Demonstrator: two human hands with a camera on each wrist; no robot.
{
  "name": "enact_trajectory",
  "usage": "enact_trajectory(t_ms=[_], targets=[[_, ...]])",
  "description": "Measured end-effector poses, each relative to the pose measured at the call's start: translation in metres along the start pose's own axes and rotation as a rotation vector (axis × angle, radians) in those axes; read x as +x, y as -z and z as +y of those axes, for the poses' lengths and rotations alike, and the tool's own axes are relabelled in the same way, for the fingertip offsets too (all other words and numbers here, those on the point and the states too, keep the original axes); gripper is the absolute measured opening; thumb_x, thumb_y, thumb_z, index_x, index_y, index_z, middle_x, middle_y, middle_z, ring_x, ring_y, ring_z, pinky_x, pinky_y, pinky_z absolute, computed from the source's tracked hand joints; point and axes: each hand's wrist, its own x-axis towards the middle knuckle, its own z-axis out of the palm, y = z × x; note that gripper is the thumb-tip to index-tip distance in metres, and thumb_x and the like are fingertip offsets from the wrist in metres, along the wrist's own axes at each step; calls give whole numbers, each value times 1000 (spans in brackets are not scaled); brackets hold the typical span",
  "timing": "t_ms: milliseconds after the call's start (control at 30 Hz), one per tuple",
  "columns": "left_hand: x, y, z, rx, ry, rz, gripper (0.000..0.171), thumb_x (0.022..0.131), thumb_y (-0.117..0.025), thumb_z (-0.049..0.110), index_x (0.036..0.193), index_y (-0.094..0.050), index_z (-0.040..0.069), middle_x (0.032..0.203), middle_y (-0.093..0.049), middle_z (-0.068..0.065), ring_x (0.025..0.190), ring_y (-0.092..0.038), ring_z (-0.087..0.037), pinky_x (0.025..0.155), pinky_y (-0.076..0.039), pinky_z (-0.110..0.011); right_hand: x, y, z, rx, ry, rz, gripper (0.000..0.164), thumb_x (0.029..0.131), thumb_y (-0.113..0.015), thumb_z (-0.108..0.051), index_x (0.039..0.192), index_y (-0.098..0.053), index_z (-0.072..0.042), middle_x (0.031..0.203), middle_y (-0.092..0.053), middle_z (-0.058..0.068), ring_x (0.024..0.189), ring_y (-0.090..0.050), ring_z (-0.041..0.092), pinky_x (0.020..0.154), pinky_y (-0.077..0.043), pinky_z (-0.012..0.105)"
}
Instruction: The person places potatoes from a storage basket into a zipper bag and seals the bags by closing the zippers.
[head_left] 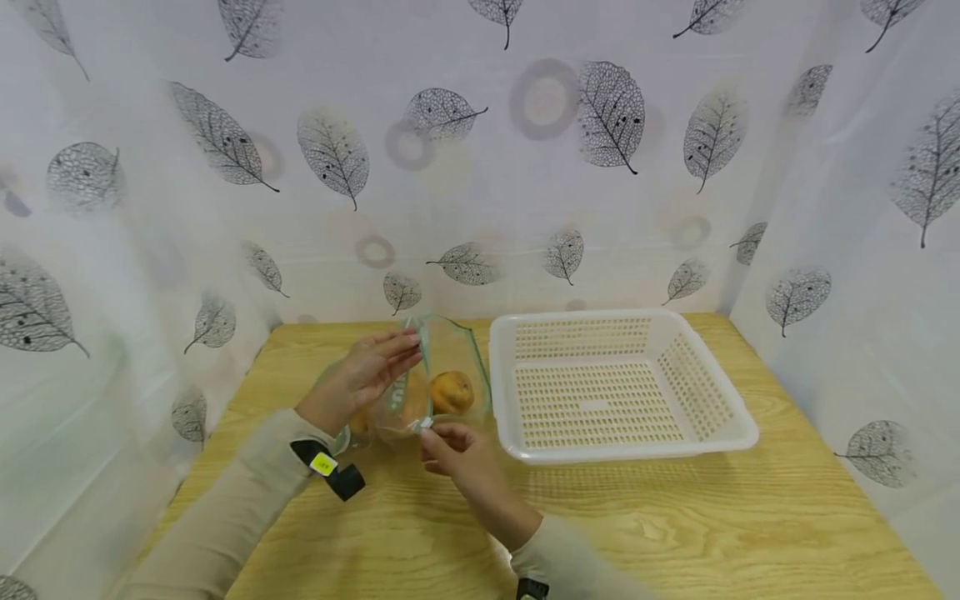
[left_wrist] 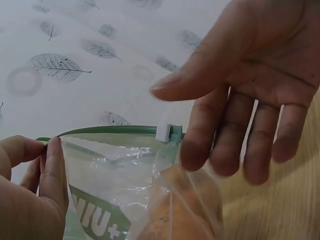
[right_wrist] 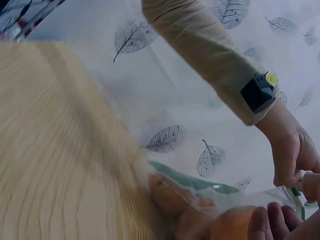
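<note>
A clear zip bag (head_left: 467, 354) with a green zip edge and a printed green label stands on the table with several round orange-coloured fruits (head_left: 452, 392) inside. My left hand (head_left: 367, 371) pinches one end of the zip edge between thumb and fingers, as the left wrist view (left_wrist: 37, 185) shows. At the other end of the zip sits a white slider (left_wrist: 163, 133). My right hand (head_left: 468, 467) is right beside that slider, thumb and fingers spread around that end, fingertips overlapping the bag in the left wrist view. Parts of the bag lie behind my left hand.
To the right of the bag stands a white perforated plastic basket (head_left: 622, 454) with nothing in it. The wood-grain table (head_left: 675, 525) carries both. A white leaf-patterned curtain (head_left: 480, 192) hangs around the back and sides.
</note>
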Motion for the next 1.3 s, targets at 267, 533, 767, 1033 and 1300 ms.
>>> enact_trajectory(t_ms=[267,533,767,1033,1300], targets=[[2,-5,-10,38,2,16,25,96,-53,-4,84,-71,9,82,-68,-4,76,-68,-12,78,-59,-19,3,-13,7,79,21,164,24,92,-66,-17,98,-62,6,88,-70,7,80,-66,12,80,-61,36],[1,-3,-2,98,-38,-37,18,95,-56,-1,90,-71,9,88,-71,-3,81,-70,-11,82,-58,-20,-1,-11,16,-62,104,153,19,92,-65,-13,91,-62,6,89,-62,5,87,-58,13,82,-56,26],[19,-9,23,515,-216,-82,28,94,-62,10,120,-61,-2,103,-70,-5,91,-69,-13,88,-58,-27,-2,-12,22,-97,203,128,16,91,-65,-6,95,-64,9,99,-67,18,92,-61,16,82,-55,17],[53,-19,47,1159,-277,-191,44,99,-56,29,135,-53,5,137,-53,-15,124,-51,-30,106,-46,-46,-6,-9,19,-115,180,89,20,92,-64,-9,99,-64,9,99,-66,15,91,-64,13,82,-55,19],[81,-24,45,1299,-117,-354,46,102,-44,39,134,-54,8,137,-53,-12,133,-41,-32,113,-34,-52,-8,-4,20,-93,154,51,21,92,-64,-10,104,-64,9,105,-65,16,100,-65,26,86,-56,21]])
